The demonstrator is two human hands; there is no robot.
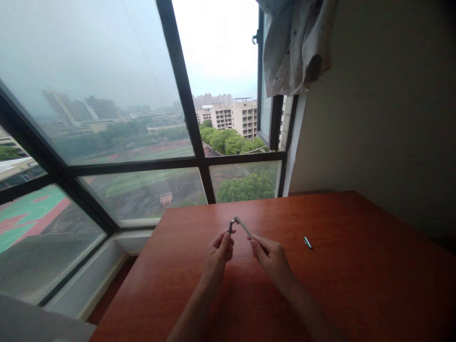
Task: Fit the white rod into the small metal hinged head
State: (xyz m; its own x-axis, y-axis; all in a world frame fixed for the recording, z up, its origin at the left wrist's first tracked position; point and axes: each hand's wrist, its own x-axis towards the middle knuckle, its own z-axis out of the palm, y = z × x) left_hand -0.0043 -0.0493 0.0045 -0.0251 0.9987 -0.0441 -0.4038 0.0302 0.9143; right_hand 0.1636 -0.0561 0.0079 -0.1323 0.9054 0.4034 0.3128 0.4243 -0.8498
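Over the table, my left hand [220, 249] pinches a small bent silver-grey metal piece [231, 225] between thumb and fingers. My right hand [269, 254] is closed around the lower end of a slender pale rod [243, 226], which slants up to the left. At its upper end the rod meets the metal piece, or lies right against it; I cannot tell whether they are joined. Both fists hide the lower ends of what they hold. To the right of my right hand, a small dark and shiny pen cap-like piece [308, 242] lies on the table.
The reddish-brown wooden table [338, 294] spreads beneath my hands. Dark-framed windows [142, 165] rise beyond its far and left edges, with one pane open. Pale clothing [292, 52] hangs at the upper right, beside a plain wall [374, 118].
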